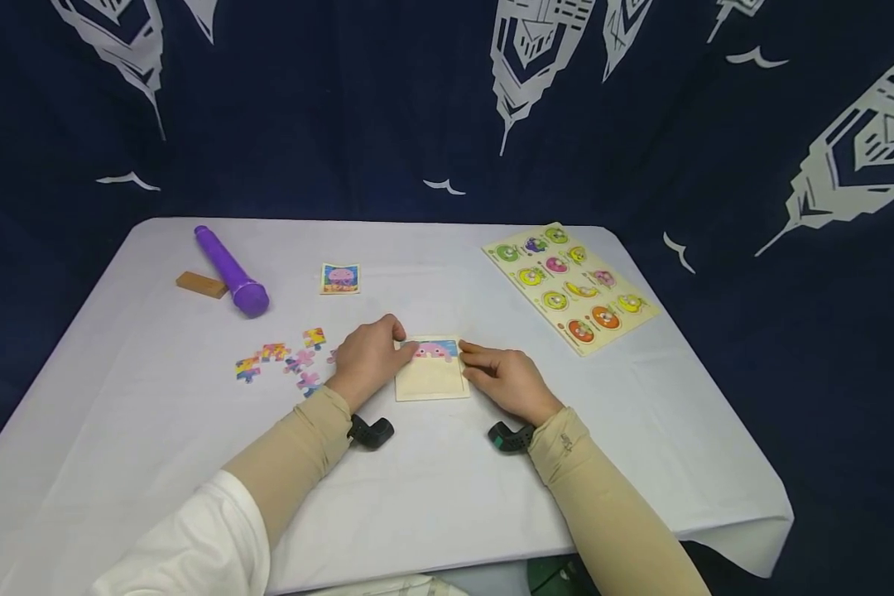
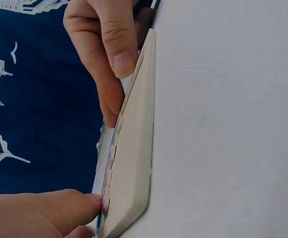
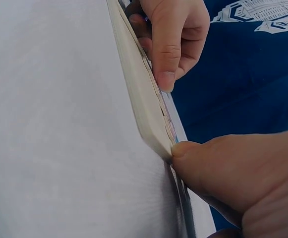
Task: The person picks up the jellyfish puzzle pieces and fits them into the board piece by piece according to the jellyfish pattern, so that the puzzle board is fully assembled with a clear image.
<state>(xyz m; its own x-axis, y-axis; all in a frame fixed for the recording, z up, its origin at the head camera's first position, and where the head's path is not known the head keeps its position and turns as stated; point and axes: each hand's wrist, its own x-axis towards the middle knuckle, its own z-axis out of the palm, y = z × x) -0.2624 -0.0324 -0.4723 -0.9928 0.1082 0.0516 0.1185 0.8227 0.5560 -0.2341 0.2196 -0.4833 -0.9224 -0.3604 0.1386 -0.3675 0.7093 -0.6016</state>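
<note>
Puzzle board between left grip and right grip; both touch its edges, can't tell if clamped. Uneven pressing could pop placed pieces; left grip drifting left could scatter loose pieces beside it.

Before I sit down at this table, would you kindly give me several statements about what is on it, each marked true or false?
1. The left hand and the right hand both touch the flat, cream-coloured tray. True.
2. The whole tray is filled. False: pink-and-blue puzzle pieces show only along its far part; the near part is bare.
3. Colourful loose jigsaw pieces lie left of the tray. True.
4. A purple, round-headed rod lies beside a brown, rectangular block. True.
5. The rod lies right of the tray. False: it lies left; a pale yellow sheet printed with fruit lies right.
</note>
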